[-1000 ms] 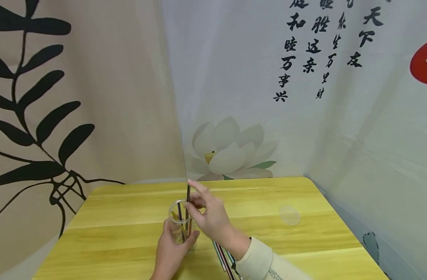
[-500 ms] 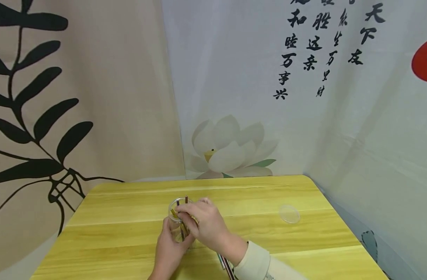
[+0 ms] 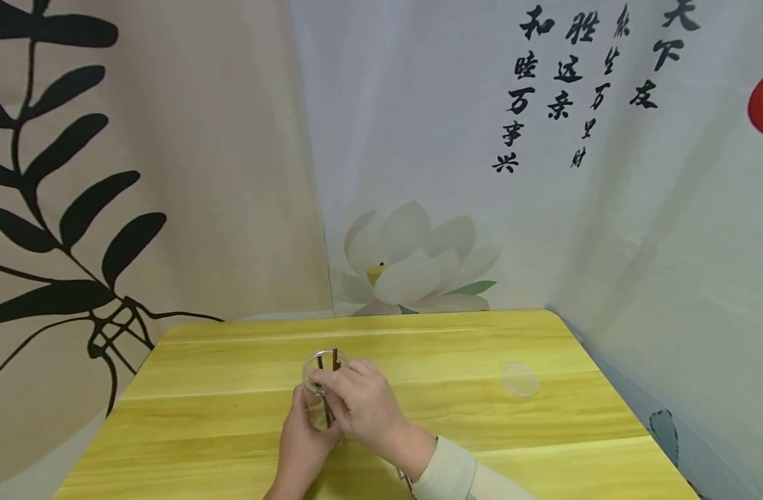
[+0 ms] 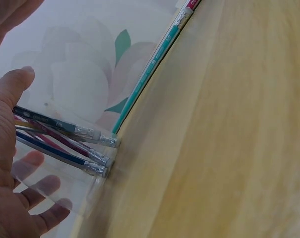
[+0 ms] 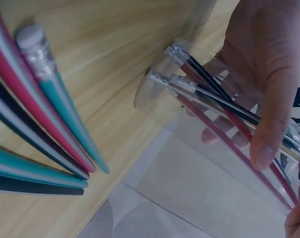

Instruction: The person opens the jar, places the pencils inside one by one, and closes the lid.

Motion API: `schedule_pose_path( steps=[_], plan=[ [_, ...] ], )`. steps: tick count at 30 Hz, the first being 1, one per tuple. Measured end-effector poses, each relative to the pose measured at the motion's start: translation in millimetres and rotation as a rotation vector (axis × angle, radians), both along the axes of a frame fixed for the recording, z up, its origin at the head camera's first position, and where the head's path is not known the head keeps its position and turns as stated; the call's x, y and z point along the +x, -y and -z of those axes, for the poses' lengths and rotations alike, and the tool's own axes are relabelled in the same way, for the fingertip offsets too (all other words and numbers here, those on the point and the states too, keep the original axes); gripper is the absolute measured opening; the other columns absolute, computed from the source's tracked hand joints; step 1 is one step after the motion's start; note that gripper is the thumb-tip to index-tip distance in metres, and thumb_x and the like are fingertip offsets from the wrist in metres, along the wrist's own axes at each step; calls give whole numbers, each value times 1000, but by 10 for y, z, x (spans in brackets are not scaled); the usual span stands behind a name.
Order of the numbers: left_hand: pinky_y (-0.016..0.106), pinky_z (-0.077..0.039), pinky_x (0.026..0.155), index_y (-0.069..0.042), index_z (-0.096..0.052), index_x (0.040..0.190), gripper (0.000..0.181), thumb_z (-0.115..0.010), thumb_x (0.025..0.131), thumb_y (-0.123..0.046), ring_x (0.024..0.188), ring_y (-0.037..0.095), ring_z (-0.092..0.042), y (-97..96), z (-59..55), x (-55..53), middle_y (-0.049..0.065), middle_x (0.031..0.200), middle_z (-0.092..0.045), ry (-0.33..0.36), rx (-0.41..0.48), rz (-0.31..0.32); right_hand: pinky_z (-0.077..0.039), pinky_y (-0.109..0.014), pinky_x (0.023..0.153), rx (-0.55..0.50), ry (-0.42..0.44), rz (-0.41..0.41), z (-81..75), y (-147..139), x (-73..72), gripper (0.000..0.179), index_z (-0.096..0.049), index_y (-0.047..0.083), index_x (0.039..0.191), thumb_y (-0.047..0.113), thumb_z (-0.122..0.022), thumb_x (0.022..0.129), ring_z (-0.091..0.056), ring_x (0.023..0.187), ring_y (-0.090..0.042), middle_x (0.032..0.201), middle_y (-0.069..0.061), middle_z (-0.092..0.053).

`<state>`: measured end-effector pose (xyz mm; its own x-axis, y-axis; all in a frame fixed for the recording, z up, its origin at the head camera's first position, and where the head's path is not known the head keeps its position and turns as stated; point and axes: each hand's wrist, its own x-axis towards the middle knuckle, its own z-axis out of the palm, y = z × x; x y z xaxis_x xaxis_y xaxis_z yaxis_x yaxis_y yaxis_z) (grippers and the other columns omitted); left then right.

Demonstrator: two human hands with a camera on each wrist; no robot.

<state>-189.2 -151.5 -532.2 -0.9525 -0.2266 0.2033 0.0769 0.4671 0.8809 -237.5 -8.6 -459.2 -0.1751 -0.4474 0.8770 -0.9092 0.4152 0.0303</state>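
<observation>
My left hand (image 3: 305, 437) grips a clear plastic jar (image 3: 310, 362) around its side, and the jar is tilted. Several pencils (image 5: 229, 106) lean inside it, eraser ends at the bottom; a dark pencil (image 3: 320, 362) and a brown one (image 3: 335, 357) stick up at the mouth. At the rim, my right hand (image 3: 369, 410) has thumb and index finger together over a pencil tip, pinching it; the fingertips partly hide it. In the left wrist view, the thumb and spread fingers of the left hand (image 4: 11, 168) show around the jar's see-through wall.
Loose pencils (image 5: 45, 104) in teal, red and black lie on the wooden table (image 3: 200, 417) below the right forearm. A round clear lid (image 3: 519, 379) rests flat at the right. A printed cloth (image 3: 419, 139) hangs behind the table's far edge.
The dark pencil my right hand held upright above the jar has gone down into it. The right hand has lowered and shifted left across the mouth. My left hand keeps its hold.
</observation>
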Motion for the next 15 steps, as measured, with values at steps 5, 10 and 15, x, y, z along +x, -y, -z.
schedule_pose_path(
  steps=[5,10,15],
  plan=[
    [63,-59,100,-10,-50,137,68,-90,83,-14,123,46,-68,-7,3,-11,17,130,-71,-6,-13,-18,-49,-17,68,12,-27,27,-19,11,6,19,-75,18,113,7,-65,102,-60,72,-7,82,10,-76],
    [61,-60,98,-11,-49,138,71,-92,82,-18,121,47,-70,-7,-1,-15,18,131,-70,12,-14,-22,-45,-16,66,19,-38,49,-31,15,2,22,-74,19,106,5,-59,100,-56,71,-6,79,11,-74],
    [61,-60,98,-11,-48,139,72,-91,83,-20,122,49,-69,-3,-6,-15,19,134,-69,41,5,-13,-47,-16,68,41,-9,38,-55,-1,3,22,-74,18,106,2,-62,97,-57,71,-5,85,11,-77]
  ],
)
